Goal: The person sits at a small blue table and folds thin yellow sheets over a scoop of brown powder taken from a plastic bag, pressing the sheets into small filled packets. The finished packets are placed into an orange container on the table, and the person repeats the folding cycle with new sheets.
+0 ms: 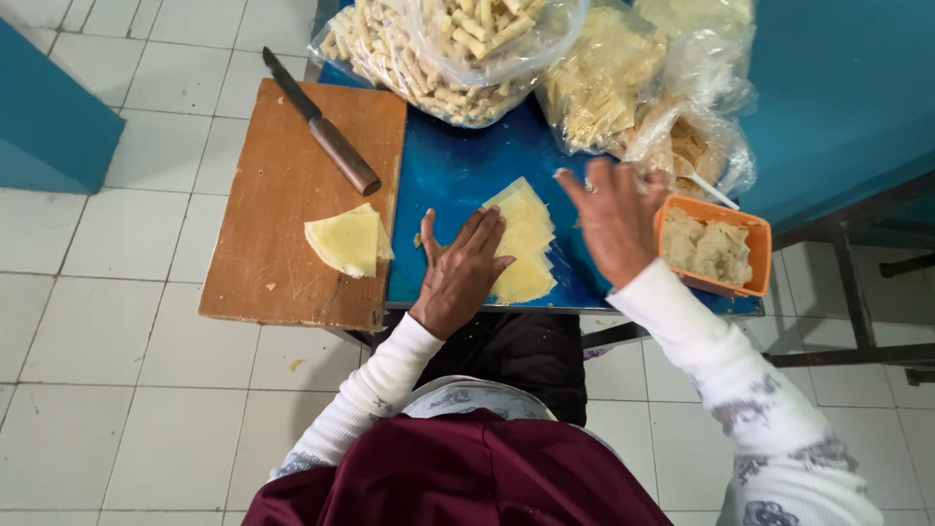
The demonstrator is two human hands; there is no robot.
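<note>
Four clear plastic bags occupy the far edge of the blue table (458,175). The large clear bag of pale rolled sticks (443,49) sits at the far-left corner. The clear bag of yellow strips (599,83) lies beside it. Two smaller crumpled clear bags (696,136) stand toward the far-right corner.

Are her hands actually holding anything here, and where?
Nothing gripped: the left hand presses flat on the yellow wrapper's left edge; the right hand hovers above, fingers spread.
</note>
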